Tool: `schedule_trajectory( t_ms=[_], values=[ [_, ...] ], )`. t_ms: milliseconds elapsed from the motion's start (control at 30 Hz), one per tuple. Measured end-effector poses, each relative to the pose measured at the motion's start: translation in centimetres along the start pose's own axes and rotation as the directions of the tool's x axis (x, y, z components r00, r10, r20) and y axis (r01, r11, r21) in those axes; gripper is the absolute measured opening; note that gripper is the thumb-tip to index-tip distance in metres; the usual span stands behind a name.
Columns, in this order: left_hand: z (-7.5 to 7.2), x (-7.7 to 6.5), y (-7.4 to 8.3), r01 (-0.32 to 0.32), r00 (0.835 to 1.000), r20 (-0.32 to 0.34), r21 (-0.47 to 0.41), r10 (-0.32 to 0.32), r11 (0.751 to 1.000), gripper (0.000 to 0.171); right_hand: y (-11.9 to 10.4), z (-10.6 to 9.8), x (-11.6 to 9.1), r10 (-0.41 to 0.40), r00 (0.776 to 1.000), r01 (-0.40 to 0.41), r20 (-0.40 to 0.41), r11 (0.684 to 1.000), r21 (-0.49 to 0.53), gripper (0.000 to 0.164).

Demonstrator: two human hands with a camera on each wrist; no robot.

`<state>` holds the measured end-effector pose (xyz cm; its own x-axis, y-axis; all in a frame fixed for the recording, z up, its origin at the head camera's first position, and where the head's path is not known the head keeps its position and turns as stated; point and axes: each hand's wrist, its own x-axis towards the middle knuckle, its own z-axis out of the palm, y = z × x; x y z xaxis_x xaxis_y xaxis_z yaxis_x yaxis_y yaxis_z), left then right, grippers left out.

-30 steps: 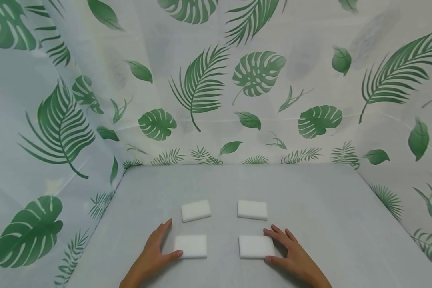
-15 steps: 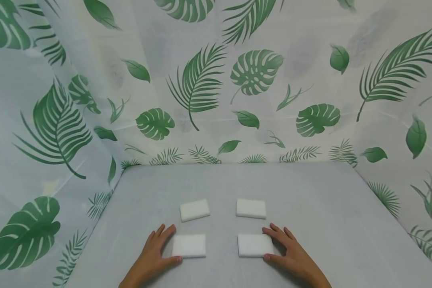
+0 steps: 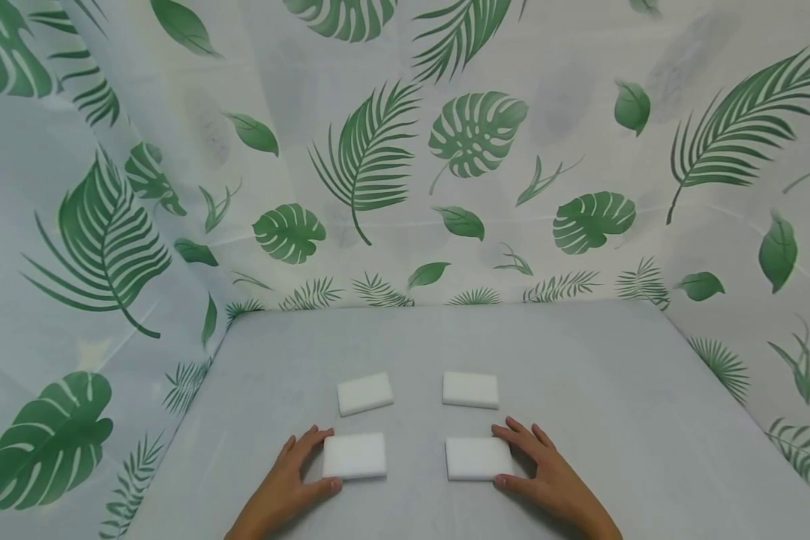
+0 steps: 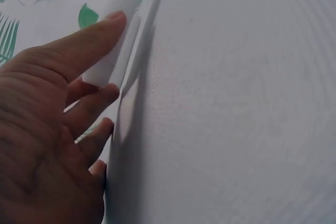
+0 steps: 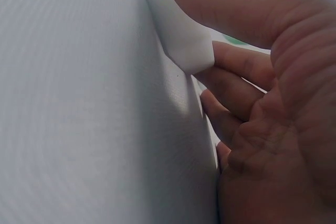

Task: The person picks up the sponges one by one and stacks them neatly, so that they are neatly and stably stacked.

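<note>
Two white rectangular sponges lie nearer me, a left one (image 3: 355, 455) and a right one (image 3: 475, 458). My left hand (image 3: 286, 480) pinches the left sponge by its outer end, thumb at the near edge and fingertips at the far corner. On the other side, my right hand (image 3: 547, 480) holds the right sponge the same way. In the right wrist view the sponge end (image 5: 191, 45) shows between thumb and fingers, low against the table. The left wrist view shows the thumb (image 4: 97, 40) partly covering the left sponge.
Farther back lie two more white sponges, a slightly turned one on the left (image 3: 365, 394) and a straighter one on the right (image 3: 470, 390). The pale grey table (image 3: 405, 337) meets white leaf-printed curtains (image 3: 391, 270) at the back and both sides.
My left fingers have come in from beyond the left sponge to its far corner and now grip it. That sponge has turned slightly. My right hand has kept its hold.
</note>
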<state>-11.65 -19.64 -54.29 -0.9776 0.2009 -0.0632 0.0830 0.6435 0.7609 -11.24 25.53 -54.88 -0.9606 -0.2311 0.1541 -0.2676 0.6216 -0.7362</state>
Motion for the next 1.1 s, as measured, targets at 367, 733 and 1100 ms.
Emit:
schedule_trajectory(
  t_ms=[367,733,1100],
  values=[
    [1.5,0.4,2.6,-0.084,0.996,-0.048,-0.06,0.081,0.995,0.072,0.0,-0.2,-0.2,0.016,1.0,-0.016,0.009,1.0,-0.008,0.071],
    [4.3,1.8,6.8,-0.187,0.982,-0.024,-0.094,0.186,0.978,0.069,0.3,0.0,-0.5,-0.004,1.0,0.004,-0.015,0.999,0.033,0.071],
    [7.9,2.9,9.1,-0.185,0.982,0.013,-0.114,0.188,0.976,0.07,0.7,0.3,-0.2,-0.106,0.993,0.108,-0.052,0.994,0.024,0.07]
  ],
)
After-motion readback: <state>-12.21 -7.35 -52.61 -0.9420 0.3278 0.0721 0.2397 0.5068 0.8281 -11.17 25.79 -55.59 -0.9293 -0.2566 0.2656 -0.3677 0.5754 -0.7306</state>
